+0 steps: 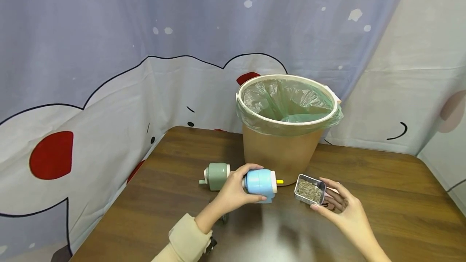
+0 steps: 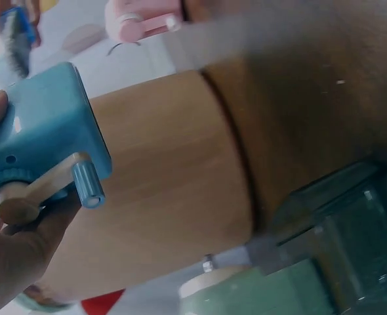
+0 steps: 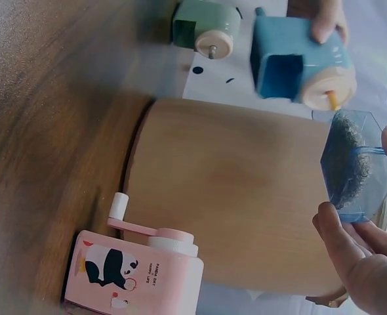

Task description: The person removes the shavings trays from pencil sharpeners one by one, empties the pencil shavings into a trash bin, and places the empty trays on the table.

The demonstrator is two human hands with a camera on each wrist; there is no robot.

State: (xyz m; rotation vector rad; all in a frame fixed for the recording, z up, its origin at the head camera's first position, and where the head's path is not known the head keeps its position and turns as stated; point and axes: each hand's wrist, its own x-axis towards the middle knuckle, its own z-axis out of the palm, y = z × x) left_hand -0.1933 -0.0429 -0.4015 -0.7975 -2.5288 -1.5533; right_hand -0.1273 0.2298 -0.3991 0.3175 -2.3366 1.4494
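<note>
My left hand (image 1: pixel 233 193) grips a blue crank pencil sharpener (image 1: pixel 260 182) held up in front of the bin. A yellow pencil tip (image 1: pixel 279 181) sticks out of its pale round front. The right wrist view shows a square opening in its body; its crank handle (image 2: pixel 87 184) appears in the left wrist view. In my right hand (image 1: pixel 344 207) is a clear shavings drawer (image 1: pixel 309 190), pinched between thumb and fingers. Grey-brown shavings (image 3: pixel 354 161) lie inside it. The drawer is tilted and apart from the sharpener.
A tan bin (image 1: pixel 280 148) lined with a green bag (image 1: pixel 291 118) stands at the back. Left of it is a green sharpener (image 1: pixel 217 176), with a clear box (image 2: pixel 344 230) close by. A pink panda sharpener (image 3: pixel 141 275) stands on the wooden table (image 1: pixel 393 197) at right.
</note>
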